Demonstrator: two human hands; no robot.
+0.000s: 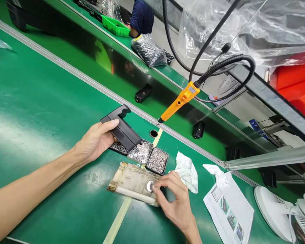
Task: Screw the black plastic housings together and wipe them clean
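The right hand (175,200), near right, pinches the edge of a flat, pierced disc (149,185) over a stained, worn pad (132,179). The left hand (98,140) grips an angular, black part (123,133) above shallow trays (155,171) of shiny metal pieces (143,151); beyond hangs a smooth orange screwdriver (178,104).

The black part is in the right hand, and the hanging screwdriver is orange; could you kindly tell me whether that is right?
The side is wrong: the head view shows the black part in the left hand. The hanging screwdriver is orange.
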